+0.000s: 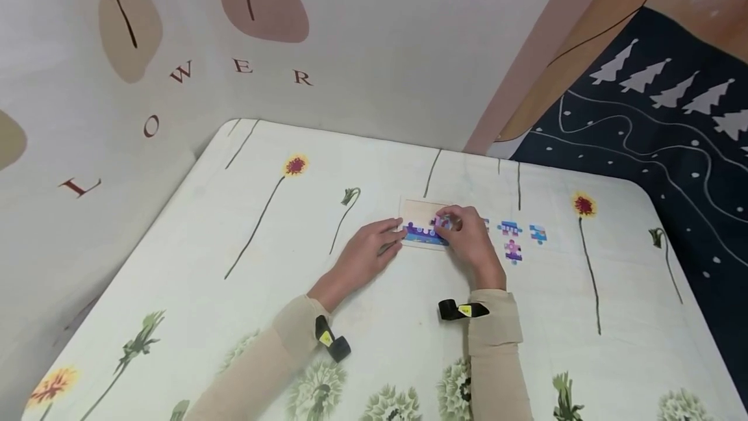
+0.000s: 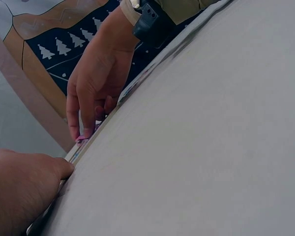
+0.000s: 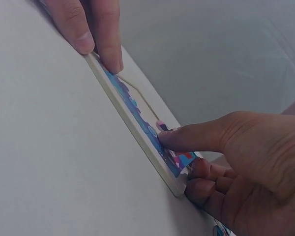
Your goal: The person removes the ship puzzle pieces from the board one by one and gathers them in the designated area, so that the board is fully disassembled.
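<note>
A shallow jigsaw puzzle board (image 1: 422,208) lies flat on the table, its near part filled with blue and purple pieces and its far part bare wood. My left hand (image 1: 363,251) rests at the board's left edge, fingers extended and fingertips touching it. Over the board's right side, my right hand (image 1: 472,239) pinches a pink and purple puzzle piece (image 1: 439,221) between thumb and fingers. That piece (image 2: 80,139) shows as a pink edge under the fingertips in the left wrist view. In the right wrist view the right hand covers part of the board's right end.
Several loose puzzle pieces (image 1: 510,229) lie right of the board, one partly hidden by the right hand. The white tablecloth (image 1: 362,141) has printed flowers. Behind the table stands a light wall (image 1: 386,83), with a dark tree-patterned hanging (image 1: 637,122) at the right.
</note>
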`<state>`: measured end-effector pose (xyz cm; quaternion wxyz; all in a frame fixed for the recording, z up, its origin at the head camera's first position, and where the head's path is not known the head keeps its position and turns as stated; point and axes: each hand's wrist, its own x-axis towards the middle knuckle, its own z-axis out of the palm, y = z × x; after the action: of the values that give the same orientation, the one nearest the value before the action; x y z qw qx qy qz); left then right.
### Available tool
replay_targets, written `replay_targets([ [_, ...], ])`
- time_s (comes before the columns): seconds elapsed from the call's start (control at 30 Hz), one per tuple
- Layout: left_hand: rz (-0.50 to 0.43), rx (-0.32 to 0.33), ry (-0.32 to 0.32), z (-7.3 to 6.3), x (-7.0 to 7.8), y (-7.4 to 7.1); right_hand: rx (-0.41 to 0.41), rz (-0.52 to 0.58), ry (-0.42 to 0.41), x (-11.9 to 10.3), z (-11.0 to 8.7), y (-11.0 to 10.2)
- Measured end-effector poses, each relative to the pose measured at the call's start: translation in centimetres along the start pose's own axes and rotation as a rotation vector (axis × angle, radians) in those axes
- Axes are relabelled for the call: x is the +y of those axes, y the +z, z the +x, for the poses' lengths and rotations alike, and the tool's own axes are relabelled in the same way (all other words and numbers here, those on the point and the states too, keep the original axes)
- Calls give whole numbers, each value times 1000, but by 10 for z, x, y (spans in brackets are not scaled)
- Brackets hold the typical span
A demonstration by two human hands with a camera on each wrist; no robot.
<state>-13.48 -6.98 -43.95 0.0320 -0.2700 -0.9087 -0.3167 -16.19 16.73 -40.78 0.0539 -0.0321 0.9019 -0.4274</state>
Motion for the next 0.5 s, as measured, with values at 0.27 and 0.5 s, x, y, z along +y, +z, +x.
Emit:
replay_targets([
  [0.27, -2, 1, -1, 1, 2, -2, 11, 27, 2, 3, -1, -4],
  [0.5, -13, 1, -1, 1, 1, -1, 24, 81, 27, 4, -2, -4],
])
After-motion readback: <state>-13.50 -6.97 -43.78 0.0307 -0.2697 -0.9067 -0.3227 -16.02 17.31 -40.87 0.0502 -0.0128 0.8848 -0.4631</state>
